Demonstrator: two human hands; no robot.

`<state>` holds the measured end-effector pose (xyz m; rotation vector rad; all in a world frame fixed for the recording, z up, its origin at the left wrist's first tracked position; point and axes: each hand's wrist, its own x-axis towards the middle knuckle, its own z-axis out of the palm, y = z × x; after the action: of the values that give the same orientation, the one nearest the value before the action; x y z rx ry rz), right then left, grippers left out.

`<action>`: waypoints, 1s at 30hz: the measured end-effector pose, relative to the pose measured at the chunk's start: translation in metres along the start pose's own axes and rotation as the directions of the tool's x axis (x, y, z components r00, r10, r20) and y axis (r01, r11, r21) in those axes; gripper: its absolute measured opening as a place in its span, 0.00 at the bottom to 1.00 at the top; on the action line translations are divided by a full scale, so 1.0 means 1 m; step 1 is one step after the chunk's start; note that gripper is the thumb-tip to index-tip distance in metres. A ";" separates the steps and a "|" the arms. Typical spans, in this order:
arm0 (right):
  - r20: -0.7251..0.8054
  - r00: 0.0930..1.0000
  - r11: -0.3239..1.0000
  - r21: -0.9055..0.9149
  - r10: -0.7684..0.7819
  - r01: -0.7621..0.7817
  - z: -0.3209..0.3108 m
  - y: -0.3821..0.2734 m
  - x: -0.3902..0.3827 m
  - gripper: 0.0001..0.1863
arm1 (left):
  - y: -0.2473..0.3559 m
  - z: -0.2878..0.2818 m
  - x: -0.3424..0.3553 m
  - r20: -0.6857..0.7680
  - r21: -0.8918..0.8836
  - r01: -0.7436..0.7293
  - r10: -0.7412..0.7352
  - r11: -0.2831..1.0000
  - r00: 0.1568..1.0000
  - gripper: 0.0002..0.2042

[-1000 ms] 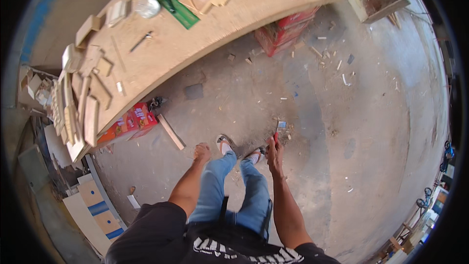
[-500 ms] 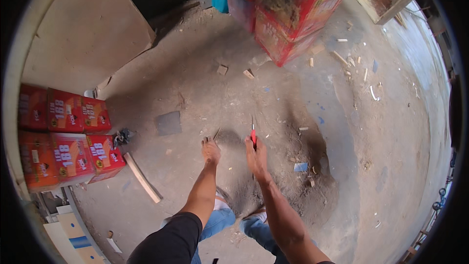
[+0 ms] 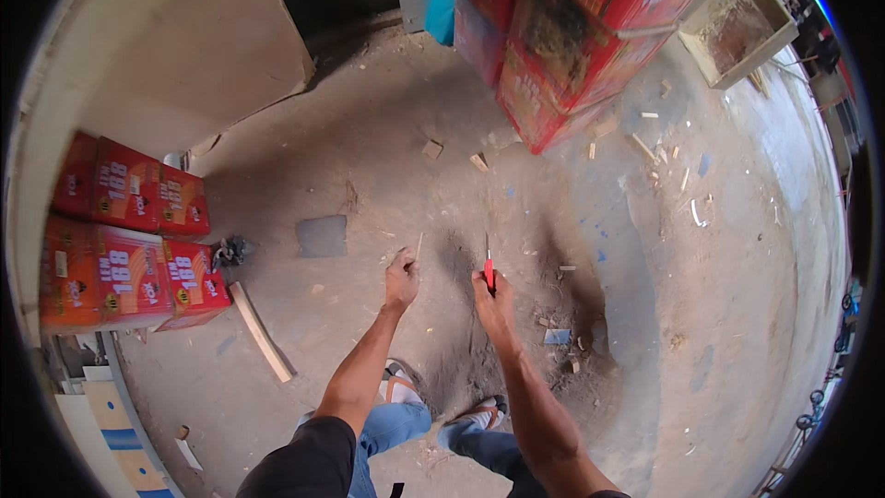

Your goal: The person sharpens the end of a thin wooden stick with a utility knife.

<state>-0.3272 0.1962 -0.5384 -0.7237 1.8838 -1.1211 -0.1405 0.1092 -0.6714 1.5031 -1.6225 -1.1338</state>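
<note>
My left hand (image 3: 402,279) is closed, fingers pinched on a thin light-coloured stick (image 3: 421,245) that points up and away from me. A little to its right, my right hand (image 3: 495,302) is closed around the red handle of a slim tool (image 3: 489,267). The tool's narrow metal end points away from me; whether it is a blade or a shaft cannot be made out. Both hands are in the air above the floor, apart from each other. My sandalled feet show below them.
Red cartons or tins (image 3: 129,272) are stacked at the left, beside a wooden strip (image 3: 261,332). A tall red stack (image 3: 553,83) stands ahead, near a shallow wooden box (image 3: 737,28). Wood scraps (image 3: 479,162) and a dirt pile (image 3: 590,378) litter the concrete floor (image 3: 369,184).
My left hand has turned, and the stick now stands more upright in view. Both hands still hold the same things. The view has shifted slightly, with the red stack appearing lower.
</note>
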 end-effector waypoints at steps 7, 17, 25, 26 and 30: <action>0.021 0.999 0.963 0.265 -0.050 0.043 -0.050 -0.223 -0.083 0.04 | 0.320 -0.111 -0.050 0.336 -0.680 0.404 -0.230 0.612 0.913 0.15; 0.217 0.949 0.945 0.284 -0.229 0.163 -0.094 -0.529 -0.205 0.12 | 0.617 -0.289 -0.134 0.341 -0.724 0.329 -0.099 0.606 0.935 0.14; 0.264 0.953 0.929 0.367 -0.145 0.040 -0.063 -0.618 -0.249 0.14 | 0.676 -0.354 -0.140 0.240 -0.754 0.265 -0.123 0.601 0.963 0.09; 0.278 0.950 0.931 0.363 -0.144 0.035 -0.059 -0.621 -0.252 0.14 | 0.674 -0.358 -0.141 0.229 -0.757 0.261 -0.132 0.598 0.964 0.09; 0.333 0.924 0.944 0.320 -0.188 0.076 -0.037 -0.628 -0.246 0.11 | 0.663 -0.366 -0.134 0.148 -0.722 0.229 -0.178 0.653 0.973 0.09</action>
<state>-0.1908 0.1282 0.1197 -0.8269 1.3348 -1.2331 -0.0800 0.1624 0.0936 1.1011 -0.8246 -1.7147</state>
